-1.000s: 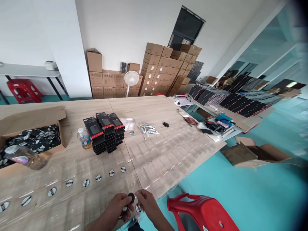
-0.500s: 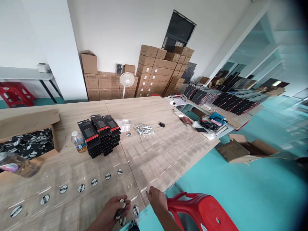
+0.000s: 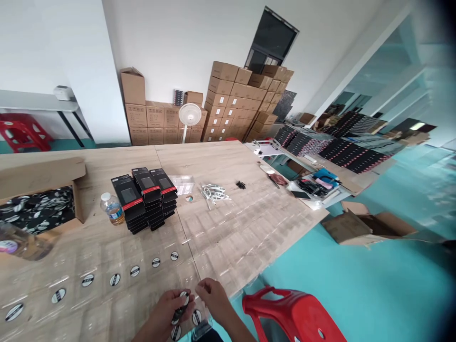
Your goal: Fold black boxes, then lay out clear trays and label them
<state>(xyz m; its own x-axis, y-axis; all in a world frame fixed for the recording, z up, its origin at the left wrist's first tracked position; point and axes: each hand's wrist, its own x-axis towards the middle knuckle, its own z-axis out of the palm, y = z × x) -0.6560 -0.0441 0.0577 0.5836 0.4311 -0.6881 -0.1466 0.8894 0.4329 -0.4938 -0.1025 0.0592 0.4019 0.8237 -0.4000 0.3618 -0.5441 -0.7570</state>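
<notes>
My left hand point(image 3: 168, 308) is closed around a few round black-and-white tags point(image 3: 184, 297) at the near edge of the table. Just to its right, my right hand point(image 3: 213, 295) has its thumb and fingers pinched together; whatever they hold, if anything, is too small to make out. Beneath both hands lie clear plastic trays point(image 3: 149, 289) covering the near tabletop. A row of round black-and-white tags point(image 3: 135, 271) runs across the trays, one in a spot each. Two more lie by my hands, including one tag point(image 3: 196, 317) just below them.
Stacked black boxes point(image 3: 144, 194) stand beside a small bottle point(image 3: 112, 209). An open carton point(image 3: 80, 209) of tags and a larger bottle point(image 3: 24, 244) sit at left. White cables point(image 3: 213, 194) lie mid-table. A red stool point(image 3: 295, 308) is at my right, with an open carton point(image 3: 366, 225) beyond.
My right hand has moved left, close to my left hand. The left hand still holds its tags. The view has shifted slightly.
</notes>
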